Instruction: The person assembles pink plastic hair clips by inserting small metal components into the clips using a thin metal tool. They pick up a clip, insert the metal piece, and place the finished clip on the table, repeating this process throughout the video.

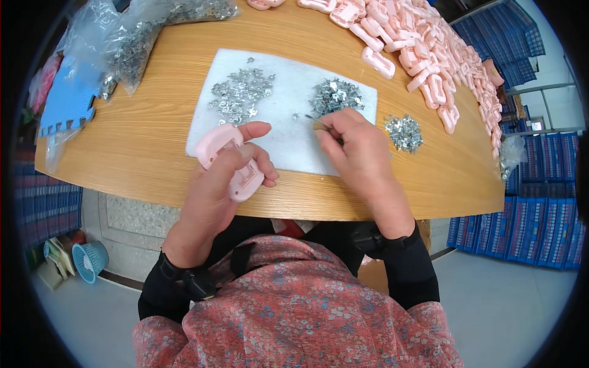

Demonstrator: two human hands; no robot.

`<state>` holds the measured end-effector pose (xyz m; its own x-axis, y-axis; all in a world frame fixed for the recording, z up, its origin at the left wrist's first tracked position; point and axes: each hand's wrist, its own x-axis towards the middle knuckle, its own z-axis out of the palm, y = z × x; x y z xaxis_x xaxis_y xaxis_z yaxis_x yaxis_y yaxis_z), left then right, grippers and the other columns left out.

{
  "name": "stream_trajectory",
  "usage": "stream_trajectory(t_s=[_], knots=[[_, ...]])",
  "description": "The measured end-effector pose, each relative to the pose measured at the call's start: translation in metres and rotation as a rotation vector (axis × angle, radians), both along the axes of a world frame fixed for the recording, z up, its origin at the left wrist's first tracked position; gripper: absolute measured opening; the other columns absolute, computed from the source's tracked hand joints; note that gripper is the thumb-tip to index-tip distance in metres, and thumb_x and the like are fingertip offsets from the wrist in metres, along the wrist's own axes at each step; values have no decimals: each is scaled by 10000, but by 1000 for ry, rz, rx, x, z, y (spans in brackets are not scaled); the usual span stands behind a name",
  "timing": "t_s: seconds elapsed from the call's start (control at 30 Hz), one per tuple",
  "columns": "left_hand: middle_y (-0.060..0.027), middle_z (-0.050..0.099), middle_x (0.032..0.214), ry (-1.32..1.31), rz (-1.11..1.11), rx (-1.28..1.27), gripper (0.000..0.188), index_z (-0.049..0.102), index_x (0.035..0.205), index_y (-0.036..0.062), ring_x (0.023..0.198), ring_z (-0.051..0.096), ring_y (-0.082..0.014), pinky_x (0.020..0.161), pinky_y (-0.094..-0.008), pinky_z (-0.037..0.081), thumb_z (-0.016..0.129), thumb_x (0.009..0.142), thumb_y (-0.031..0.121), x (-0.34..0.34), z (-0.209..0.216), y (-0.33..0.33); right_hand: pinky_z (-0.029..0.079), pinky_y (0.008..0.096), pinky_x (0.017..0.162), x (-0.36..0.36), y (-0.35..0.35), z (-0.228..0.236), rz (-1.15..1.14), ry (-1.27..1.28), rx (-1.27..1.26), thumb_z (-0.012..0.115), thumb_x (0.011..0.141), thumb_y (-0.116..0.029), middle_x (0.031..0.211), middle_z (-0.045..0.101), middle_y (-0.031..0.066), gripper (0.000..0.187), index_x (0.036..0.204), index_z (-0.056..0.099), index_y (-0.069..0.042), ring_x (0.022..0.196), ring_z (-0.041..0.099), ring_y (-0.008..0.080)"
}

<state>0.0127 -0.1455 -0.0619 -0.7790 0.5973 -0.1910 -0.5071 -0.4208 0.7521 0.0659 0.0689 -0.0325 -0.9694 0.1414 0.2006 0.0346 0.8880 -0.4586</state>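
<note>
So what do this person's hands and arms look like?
The left hand and right hand wear no gloves. Each wrist has a black strap with a boxy dark device. Black sleeves cover the forearms; reddish flowery sleeves sit above them.

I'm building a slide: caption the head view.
Left hand holds a pink casing; right hand near metal parts on a white mat.

A pale pink casing (247, 179) tilts diagonally, recessed face showing, near loosely heaped small silvery metal pieces (241, 95)
</note>
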Motion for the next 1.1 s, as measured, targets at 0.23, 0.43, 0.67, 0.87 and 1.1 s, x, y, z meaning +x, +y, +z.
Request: stream_trajectory(t_s=[0.23, 0.43, 0.67, 0.87, 1.1], knots=[[-114, 627, 981, -34, -85, -4, 428, 520, 1297, -24, 821, 644, -200, 751, -316, 533, 579, 906, 138, 2, 9, 19, 460, 252, 681, 9, -13, 13, -48, -153, -935, 628, 941, -108, 807, 581, -32, 116, 902, 605, -1, 768, 536, 47], [-23, 581, 977, 172, -147, -169, 416, 528, 1310, 3, 865, 624, -145, 787, -257, 501, 583, 900, 57, 3, 11, 31, 458, 211, 732, 21, -27, 9, -17, -134, -1195, 602, 963, -88, 858, 606, -19, 88, 944, 592, -2, 791, 536, 36], [37, 571, 933, 522, -298, -333, 426, 581, 1290, 49, 878, 531, -52, 798, -220, 450, 584, 867, 4, 1, 37, 29, 379, 214, 603, 31, -1, 33, 113, -178, -761, 694, 872, -129, 754, 506, -59, 141, 868, 605, -19, 691, 422, 36], [5, 617, 951, 720, -372, -384, 436, 577, 1290, 49, 871, 546, -70, 803, -243, 467, 598, 856, 13, 4, 50, 38, 441, 278, 607, 43, 12, 37, 165, -224, -668, 674, 835, -121, 717, 529, 47, 158, 875, 585, 4, 651, 483, 118], [-23, 625, 944, 614, -369, -323, 471, 460, 1374, 96, 856, 585, -81, 774, -256, 494, 611, 928, 117, 6, 46, 46, 387, 211, 591, 59, 21, 32, 23, -193, -917, 675, 871, -111, 732, 515, -59, 121, 918, 627, -12, 678, 447, 21]])
